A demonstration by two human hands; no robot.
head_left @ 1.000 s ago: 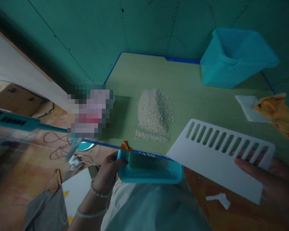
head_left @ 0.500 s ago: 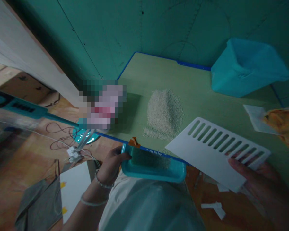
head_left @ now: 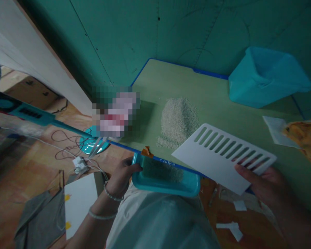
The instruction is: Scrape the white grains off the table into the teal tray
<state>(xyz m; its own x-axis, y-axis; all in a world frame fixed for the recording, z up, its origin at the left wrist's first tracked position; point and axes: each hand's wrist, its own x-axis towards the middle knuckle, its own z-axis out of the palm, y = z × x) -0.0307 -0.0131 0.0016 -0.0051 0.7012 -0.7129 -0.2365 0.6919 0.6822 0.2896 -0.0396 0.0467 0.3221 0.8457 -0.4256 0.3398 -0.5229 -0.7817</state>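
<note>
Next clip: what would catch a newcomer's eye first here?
A pile of pale grains sits in the middle of the green table, and the right hand holds a white slotted board just right of it. The left hand holds a teal tray at the table's near edge; a teal bin stands far right.

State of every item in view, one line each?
left hand: gripping the tray by its left end.
tray: held at the table edge, some grains inside.
right hand: holding the slotted board.
slotted board: tilted over the table's near edge.
grain pile: heaped on the table.
bin: open-topped, on the table.
cloth: crumpled.
</note>
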